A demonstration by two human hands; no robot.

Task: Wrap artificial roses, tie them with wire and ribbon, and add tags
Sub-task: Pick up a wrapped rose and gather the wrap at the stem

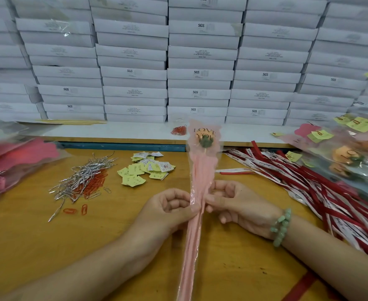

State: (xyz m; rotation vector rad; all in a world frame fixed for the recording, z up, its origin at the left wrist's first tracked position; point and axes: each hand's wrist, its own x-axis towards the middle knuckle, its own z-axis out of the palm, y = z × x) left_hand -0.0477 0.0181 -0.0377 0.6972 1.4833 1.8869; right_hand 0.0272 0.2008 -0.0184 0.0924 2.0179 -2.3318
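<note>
An artificial rose in a pink plastic sleeve (200, 168) printed "LOVE YOU" stands upright over the wooden table (26, 235). My left hand (174, 209) pinches the gathered sleeve at its narrow middle from the left. My right hand (233, 203), with a green bead bracelet at the wrist, grips the same spot from the right. Silver wire ties (85, 174) lie in a heap at the left with orange paper clips (96, 183). Yellow and white tags (146, 168) are piled behind. Red and white ribbons (309, 185) spread out at the right.
Finished wrapped roses with yellow tags (348, 148) are stacked at the right. More wrapped flowers (11, 161) lie at the left edge. A wall of white boxes (200, 72) rises behind a white shelf holding a small bag of red clips (179, 129).
</note>
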